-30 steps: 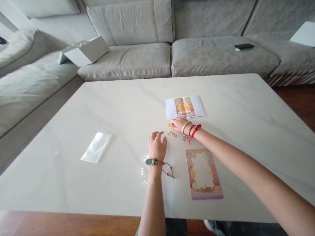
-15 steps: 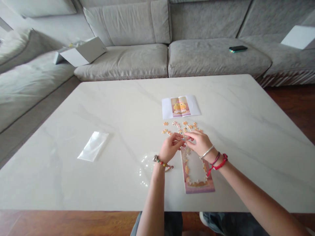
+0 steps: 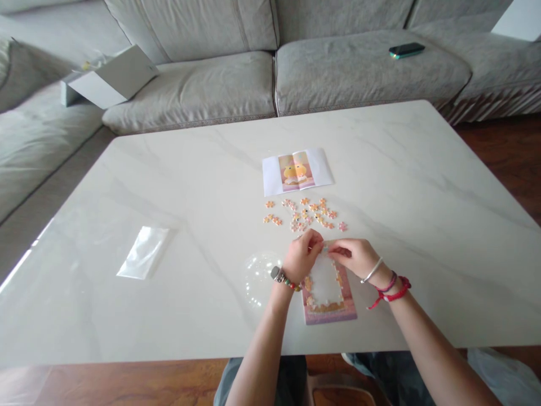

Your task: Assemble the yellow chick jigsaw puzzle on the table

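Note:
A partly assembled jigsaw puzzle (image 3: pixel 329 316) lies near the table's front edge, with a pink and tan border around a white centre. At its far end, my left hand (image 3: pixel 302 254) is closed, its fingertips pinched together. My right hand (image 3: pixel 355 256) meets it from the other side, thumb and fingers closed as well. Between the fingertips shows a small pale puzzle piece (image 3: pixel 325 248), mostly covered by the fingers. Just beyond the hands are several loose orange, yellow and pink puzzle pieces (image 3: pixel 314 207).
A creased picture sheet (image 3: pixel 253 169) with two yellow figures lies behind the loose pieces. To the left is a clear plastic bag (image 3: pixel 142 252) on the white marbled table (image 3: pixel 203 316). A phone (image 3: pixel 406 50) and an open white box (image 3: pixel 112 76) rest on the grey sofa (image 3: pixel 203 84).
The view has shifted down and right. Both hands have come nearer the puzzle's far end, and more loose pieces show beyond them.

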A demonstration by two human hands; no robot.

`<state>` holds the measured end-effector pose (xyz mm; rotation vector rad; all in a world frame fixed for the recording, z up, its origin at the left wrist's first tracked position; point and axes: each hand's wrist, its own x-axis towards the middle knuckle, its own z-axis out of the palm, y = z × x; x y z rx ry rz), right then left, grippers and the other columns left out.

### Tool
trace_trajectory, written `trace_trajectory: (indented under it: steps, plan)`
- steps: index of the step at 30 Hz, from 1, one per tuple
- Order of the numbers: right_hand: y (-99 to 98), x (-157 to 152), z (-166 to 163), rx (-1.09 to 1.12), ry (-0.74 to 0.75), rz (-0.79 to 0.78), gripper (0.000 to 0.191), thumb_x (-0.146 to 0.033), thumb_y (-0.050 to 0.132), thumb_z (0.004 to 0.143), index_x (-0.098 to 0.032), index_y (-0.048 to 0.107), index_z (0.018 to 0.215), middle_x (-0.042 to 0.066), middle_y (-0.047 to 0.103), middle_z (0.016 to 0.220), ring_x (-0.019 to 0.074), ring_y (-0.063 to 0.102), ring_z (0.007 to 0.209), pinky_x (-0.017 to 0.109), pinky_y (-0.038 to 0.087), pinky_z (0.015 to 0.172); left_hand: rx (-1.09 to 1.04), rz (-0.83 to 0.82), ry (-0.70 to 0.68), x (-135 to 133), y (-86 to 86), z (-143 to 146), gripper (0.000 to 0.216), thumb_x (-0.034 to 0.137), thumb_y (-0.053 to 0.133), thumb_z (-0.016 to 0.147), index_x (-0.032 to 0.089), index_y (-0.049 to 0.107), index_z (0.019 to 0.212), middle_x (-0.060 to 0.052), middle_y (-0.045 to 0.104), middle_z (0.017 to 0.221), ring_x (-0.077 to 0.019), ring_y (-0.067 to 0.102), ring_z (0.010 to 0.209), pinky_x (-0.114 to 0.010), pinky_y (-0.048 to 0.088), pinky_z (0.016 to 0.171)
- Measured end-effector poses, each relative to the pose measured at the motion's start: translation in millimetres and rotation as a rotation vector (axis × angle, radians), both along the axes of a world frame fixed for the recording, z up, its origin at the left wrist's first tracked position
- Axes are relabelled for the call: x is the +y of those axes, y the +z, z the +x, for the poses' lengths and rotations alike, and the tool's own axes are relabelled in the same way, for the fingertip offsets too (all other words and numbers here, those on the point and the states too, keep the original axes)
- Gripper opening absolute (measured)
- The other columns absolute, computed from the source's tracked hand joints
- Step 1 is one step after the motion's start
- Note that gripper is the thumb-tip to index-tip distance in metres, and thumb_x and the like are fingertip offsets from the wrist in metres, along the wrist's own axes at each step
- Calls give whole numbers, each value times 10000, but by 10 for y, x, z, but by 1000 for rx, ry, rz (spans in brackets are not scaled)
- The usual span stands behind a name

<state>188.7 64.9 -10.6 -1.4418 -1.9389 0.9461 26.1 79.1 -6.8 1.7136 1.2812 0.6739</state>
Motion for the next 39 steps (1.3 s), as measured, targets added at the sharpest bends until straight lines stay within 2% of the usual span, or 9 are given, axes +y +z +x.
trace_trajectory:
  steps: [4, 6, 11, 18, 23, 32, 39]
  plan:
    - [-28, 3, 50, -12, 13, 30, 244, -218, 556, 682, -193, 570, 925, 11, 627, 720, 96, 546, 530, 226, 462, 543, 91, 53, 28, -10, -25, 63, 40, 189, 460, 733, 179, 498, 724, 20, 548, 642, -84, 498, 592, -202, 402, 579]
    - [-47, 11, 51, -26, 45, 55, 292, -212, 559, 684, -203, 555, 976, 12, 628, 752, 94, 543, 536, 231, 462, 562, 117, 80, 45, -14, -44, 87, 44, 196, 459, 739, 183, 500, 729, 16, 557, 658, -88, 509, 606, -207, 408, 590]
    - [-97, 13, 17, -40, 39, 92, 190, -212, 520, 725, -203, 595, 900, 19, 638, 738, 112, 565, 610, 234, 453, 604, 161, 131, 51, -18, -87, 114, 43, 197, 463, 747, 186, 505, 744, 7, 569, 691, -96, 533, 638, -212, 426, 614]
    - [-120, 17, 51, -147, 105, 171, 171, -211, 486, 757, -201, 608, 876, 30, 582, 722, 113, 533, 627, 230, 433, 597, 219, 203, -102, -34, -62, 25, 128, 189, 468, 751, 203, 520, 867, -14, 563, 821, -110, 549, 711, -238, 444, 673]
    - [-159, 10, 45, -182, 90, 184, 163, -227, 499, 753, -208, 618, 863, 23, 566, 711, 108, 527, 609, 226, 433, 598, 292, 305, -122, -42, -63, -73, 205, 169, 458, 757, 215, 532, 943, -49, 519, 936, -143, 514, 848, -278, 436, 753]
    - [-146, -8, 3, -207, 57, 161, 200, -202, 508, 735, -218, 619, 901, 15, 566, 706, 105, 519, 608, 217, 423, 601, 374, 331, -178, -37, -125, -97, 200, 186, 458, 766, 230, 572, 925, -47, 506, 909, -150, 488, 856, -292, 430, 776]
    - [-136, -9, 0, -202, 26, 145, 150, -214, 522, 719, -188, 622, 828, 20, 556, 708, 104, 502, 595, 217, 414, 588, 383, 339, -169, -40, -146, -84, 174, 207, 469, 763, 228, 578, 897, -45, 509, 924, -157, 480, 876, -292, 432, 781]
